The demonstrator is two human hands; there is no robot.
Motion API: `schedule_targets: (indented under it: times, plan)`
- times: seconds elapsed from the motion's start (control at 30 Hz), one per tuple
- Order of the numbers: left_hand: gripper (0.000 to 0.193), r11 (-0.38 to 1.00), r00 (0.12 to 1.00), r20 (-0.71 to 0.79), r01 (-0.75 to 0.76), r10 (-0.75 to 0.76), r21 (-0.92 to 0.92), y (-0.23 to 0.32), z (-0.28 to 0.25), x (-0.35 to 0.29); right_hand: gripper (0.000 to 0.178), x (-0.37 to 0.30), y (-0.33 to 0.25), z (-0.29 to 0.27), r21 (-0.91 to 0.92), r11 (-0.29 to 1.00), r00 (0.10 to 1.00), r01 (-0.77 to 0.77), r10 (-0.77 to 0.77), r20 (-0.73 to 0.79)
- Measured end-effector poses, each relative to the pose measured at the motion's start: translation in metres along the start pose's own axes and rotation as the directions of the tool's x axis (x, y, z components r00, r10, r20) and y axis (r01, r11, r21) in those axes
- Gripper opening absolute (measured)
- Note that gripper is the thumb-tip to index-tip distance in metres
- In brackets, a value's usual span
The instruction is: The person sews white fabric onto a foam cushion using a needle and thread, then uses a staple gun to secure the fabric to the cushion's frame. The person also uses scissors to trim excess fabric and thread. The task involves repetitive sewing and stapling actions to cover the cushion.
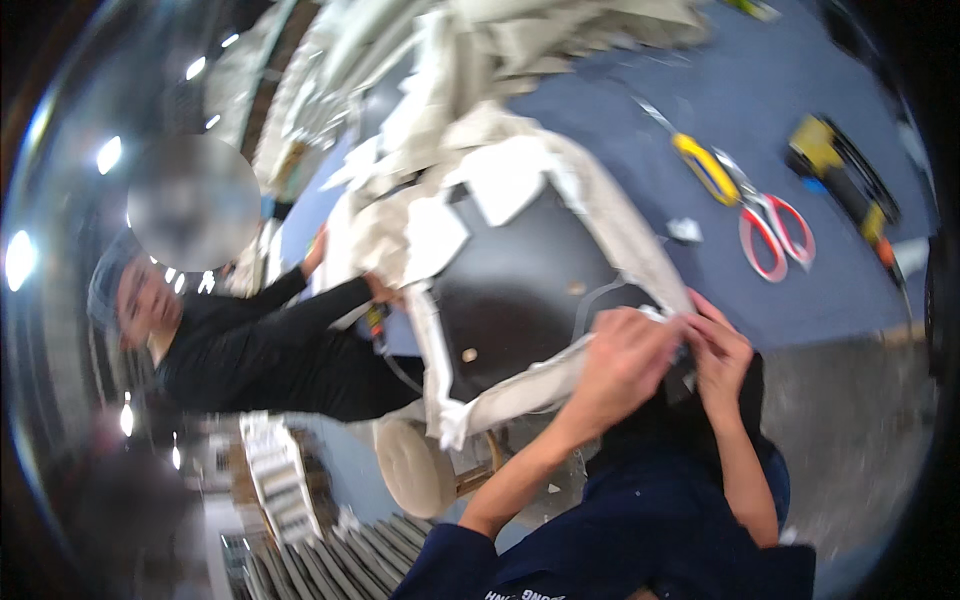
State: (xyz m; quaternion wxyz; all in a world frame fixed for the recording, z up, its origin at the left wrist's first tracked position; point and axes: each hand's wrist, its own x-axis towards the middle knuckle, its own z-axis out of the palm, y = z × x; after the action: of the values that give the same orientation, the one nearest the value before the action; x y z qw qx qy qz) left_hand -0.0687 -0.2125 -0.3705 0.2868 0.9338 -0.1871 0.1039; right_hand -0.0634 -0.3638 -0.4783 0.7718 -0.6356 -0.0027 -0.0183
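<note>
Past our hands the blue table (800,100) lies open up to the red-handled scissors (778,235) and yellow-handled scissors (708,168). Our left hand (625,360) and right hand (718,350) meet, both pinched closed on the white fabric strip (610,215). It runs up-left from the grip, over the black panel (520,290), toward a co-worker's hand (381,291).

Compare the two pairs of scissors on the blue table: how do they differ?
The yellow scissors have yellow handles; the red scissors have red-and-white ones. The yellow scissors lie farther from the person's hands, the red scissors nearer the right hand. The yellow scissors' blades point up-left across the table; the red scissors' blades point toward the yellow handles. Both lie flat and untouched.
</note>
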Motion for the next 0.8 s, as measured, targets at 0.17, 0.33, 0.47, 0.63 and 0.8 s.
schedule_targets:
  times: [0.17, 0.33, 0.47, 0.63, 0.8]
  plan:
    - [0.04, 0.981, 0.994, 0.011, -0.102, 0.105, -0.164, -0.01, 0.003, -0.006, 0.032, -0.001, 0.016, -0.002, 0.028, 0.994, 0.994, 0.104, -0.105, 0.036]
    - [0.041, 0.979, 0.967, 0.155, -0.199, 0.204, -0.042, -0.016, -0.015, 0.002, 0.045, 0.001, 0.013, -0.002, 0.038, 0.996, 0.995, 0.084, -0.085, 0.051]
    - [0.033, 0.947, 0.946, 0.124, -0.279, 0.299, -0.16, -0.034, 0.001, 0.002, 0.042, 0.002, 0.023, -0.007, -0.024, 0.993, 0.989, 0.118, -0.115, 0.09]
    - [0.03, 0.873, 0.954, 0.011, -0.268, 0.298, -0.406, -0.055, 0.009, 0.006, 0.035, 0.001, 0.027, -0.009, -0.113, 0.984, 0.986, 0.14, -0.128, 0.106]
    - [0.028, 0.855, 0.968, -0.017, -0.229, 0.25, -0.465, -0.05, 0.009, 0.007, 0.035, -0.001, 0.028, -0.005, -0.039, 0.994, 0.994, 0.099, -0.097, 0.055]
